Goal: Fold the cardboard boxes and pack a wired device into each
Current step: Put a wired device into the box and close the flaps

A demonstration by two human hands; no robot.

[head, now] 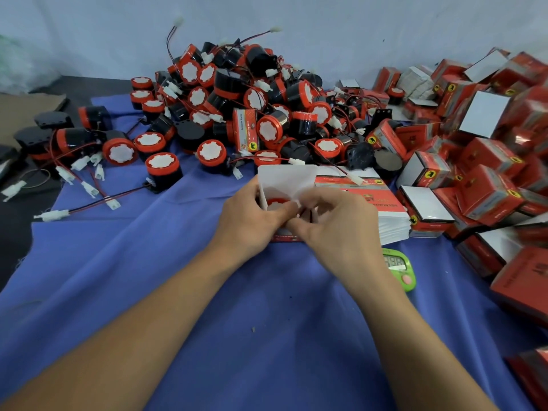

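At the middle of the blue cloth my left hand [250, 218] grips the left side of a small red cardboard box [284, 179] whose white top flaps stand open. A red-and-white wired device [276, 203] sits inside the box, partly hidden by my fingers. My right hand [338, 229] is at the box's right side, its fingers curled and pinching a flap at the opening; motion blur hides the exact grip. Just right of the box lies a stack of flat unfolded boxes [370, 203].
A big heap of black-and-red wired devices [237, 96] with white connectors fills the back of the table. Folded red boxes [486, 149] pile up along the right side. A green counter [398, 268] lies beside my right wrist. Loose devices and wires [86, 185] spread at the left.
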